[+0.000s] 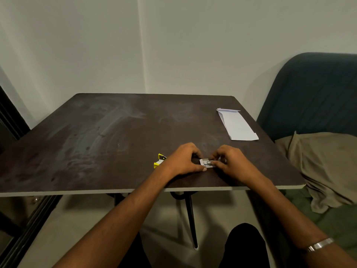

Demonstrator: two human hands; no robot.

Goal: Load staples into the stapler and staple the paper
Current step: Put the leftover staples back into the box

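staples box (206,163) pinched by both hands near table's (96,151) front edge.

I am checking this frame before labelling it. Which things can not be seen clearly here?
- Small white box, head view: contents too small; both hands cover its ends.
- Yellow item, head view: left hand hides part; stapler or not, unclear.
- Right hand fingertips: curled over the box, grip unclear.
- Folded paper: sheet count unreadable.

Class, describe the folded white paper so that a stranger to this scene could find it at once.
Start at the dark brown square table and look to its far right corner, beside the dark green sofa. There lies the folded white paper, long and flat, with nothing touching it. Unlike the small yellow stapler and little white staple box near both hands, it lies alone.
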